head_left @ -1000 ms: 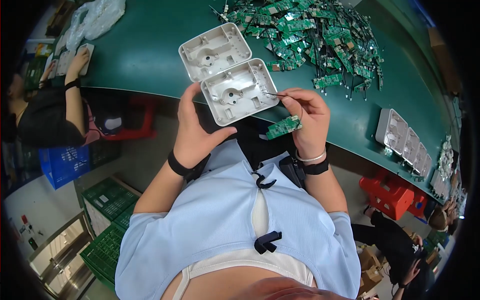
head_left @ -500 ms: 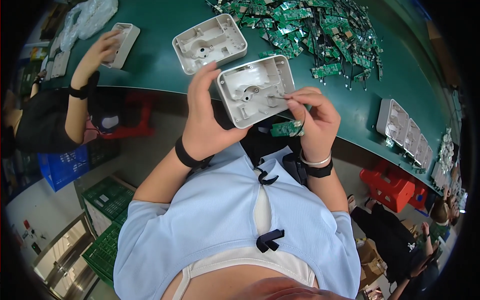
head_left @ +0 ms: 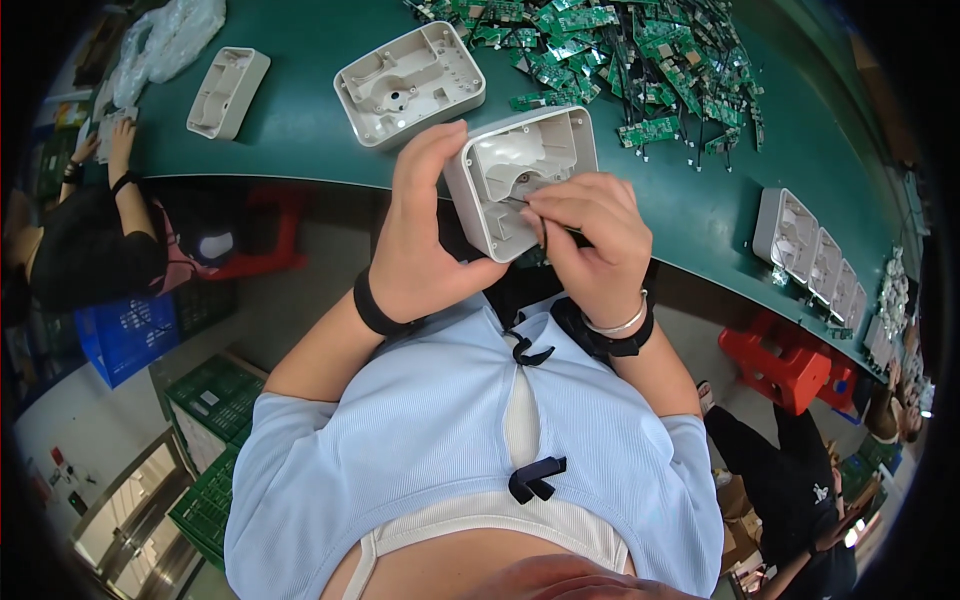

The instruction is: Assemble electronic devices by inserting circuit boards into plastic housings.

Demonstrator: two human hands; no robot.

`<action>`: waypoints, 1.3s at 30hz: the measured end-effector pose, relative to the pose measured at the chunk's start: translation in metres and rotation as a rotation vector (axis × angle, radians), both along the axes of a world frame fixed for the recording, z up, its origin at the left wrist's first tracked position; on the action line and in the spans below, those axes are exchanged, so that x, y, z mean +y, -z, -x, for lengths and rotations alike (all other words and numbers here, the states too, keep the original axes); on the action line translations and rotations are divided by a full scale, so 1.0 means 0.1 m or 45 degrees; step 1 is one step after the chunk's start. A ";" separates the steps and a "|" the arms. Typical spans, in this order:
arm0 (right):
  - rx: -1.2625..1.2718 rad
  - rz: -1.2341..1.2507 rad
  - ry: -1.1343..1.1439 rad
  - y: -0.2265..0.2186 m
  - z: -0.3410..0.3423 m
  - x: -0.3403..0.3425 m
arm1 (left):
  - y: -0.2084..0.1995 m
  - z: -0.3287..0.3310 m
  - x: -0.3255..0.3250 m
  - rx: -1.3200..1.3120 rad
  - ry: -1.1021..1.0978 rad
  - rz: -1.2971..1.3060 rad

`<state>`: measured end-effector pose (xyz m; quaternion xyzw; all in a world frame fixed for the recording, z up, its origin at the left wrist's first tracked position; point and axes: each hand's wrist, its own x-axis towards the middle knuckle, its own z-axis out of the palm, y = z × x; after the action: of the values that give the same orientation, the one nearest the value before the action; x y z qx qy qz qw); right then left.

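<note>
My left hand (head_left: 425, 230) is wrapped round the left side of an off-white plastic housing (head_left: 505, 155), an open box with ribs and posts inside. The housing is held tilted just off the table's near edge. My right hand (head_left: 600, 235) reaches over the housing's lower right part, its thumb and fingers pinched together inside. A thin dark wire (head_left: 545, 238) shows below those fingertips. The exact spot they pinch is covered by the fingers. The green circuit board on that wire is almost wholly hidden behind my right hand.
Beyond lies a similar housing (head_left: 440, 95), with a heap of green circuit boards (head_left: 660, 70) to its right. Another housing (head_left: 230, 95) and a plastic bag (head_left: 165, 45) lie left. Several housings (head_left: 785, 235) line the right side. A co-worker's hand (head_left: 120, 140) is far left.
My right hand has moved left and deeper into the housing, and the dangling circuit board has gone from sight. The housing has tilted. The co-worker's hand has left the housing at left.
</note>
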<state>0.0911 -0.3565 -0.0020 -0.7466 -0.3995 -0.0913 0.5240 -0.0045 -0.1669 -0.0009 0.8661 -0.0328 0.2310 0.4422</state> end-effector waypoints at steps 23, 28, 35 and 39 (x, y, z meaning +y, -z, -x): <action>0.123 0.077 -0.211 0.02 0.01 -0.26 | -0.09 -0.03 0.16 0.460 0.029 0.391; 0.060 0.123 -0.239 0.04 -0.02 -0.24 | -0.10 -0.02 0.16 0.471 0.031 0.331; 0.291 0.189 -0.221 -0.12 0.01 -0.14 | -0.09 0.02 0.19 0.466 0.037 0.358; 0.395 0.224 -0.188 -0.19 -0.01 -0.10 | -0.09 0.02 0.21 0.458 0.071 0.394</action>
<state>0.0917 -0.3664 0.0172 -0.7633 -0.3741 0.0989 0.5173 -0.0065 -0.1462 0.0082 0.8139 0.0584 0.0628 0.5747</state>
